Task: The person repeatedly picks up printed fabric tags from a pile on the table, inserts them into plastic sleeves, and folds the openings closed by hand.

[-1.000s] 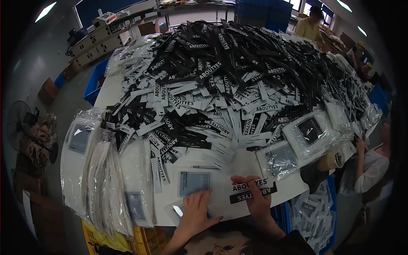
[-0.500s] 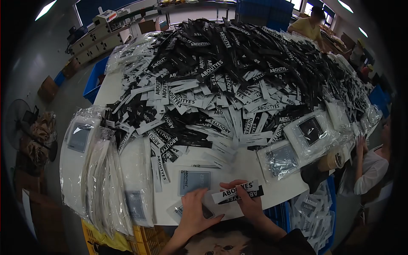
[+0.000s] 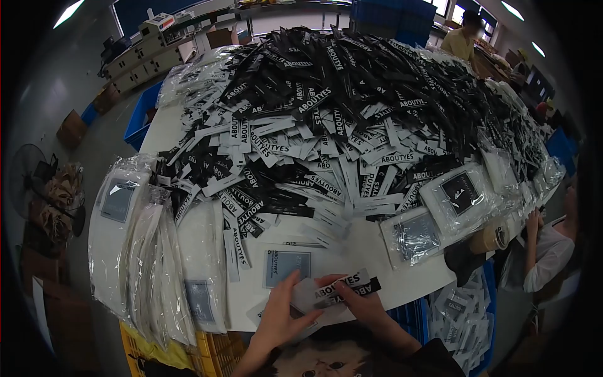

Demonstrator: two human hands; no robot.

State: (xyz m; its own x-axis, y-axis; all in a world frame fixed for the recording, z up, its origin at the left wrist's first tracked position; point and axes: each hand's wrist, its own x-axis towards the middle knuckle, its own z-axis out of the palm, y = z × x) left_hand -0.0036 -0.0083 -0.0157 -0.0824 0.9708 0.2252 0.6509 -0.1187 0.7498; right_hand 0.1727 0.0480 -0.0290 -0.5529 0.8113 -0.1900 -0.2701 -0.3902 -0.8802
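Note:
Near the table's front edge, my left hand has its thumb and fingers around a frosted plastic bag. My right hand pinches a white ABOUTYES stick packet that overlaps a black one. Their left ends meet the bag's opening; whether they are inside is unclear. Just beyond my left hand lies a bag with a blue-grey printed panel. Part of another printed bag shows beneath my left wrist. A big heap of black and white stick packets covers the table behind.
Clear-wrapped stacks of bags line the left side, with more wrapped bundles at right. A brown cup stands at the right edge. Below are a yellow crate and a blue crate of filled bags. Other people work at right.
My right hand has brought the two packets leftward and down against the frosted bag. My left hand has shifted slightly up and left, lifting the bag.

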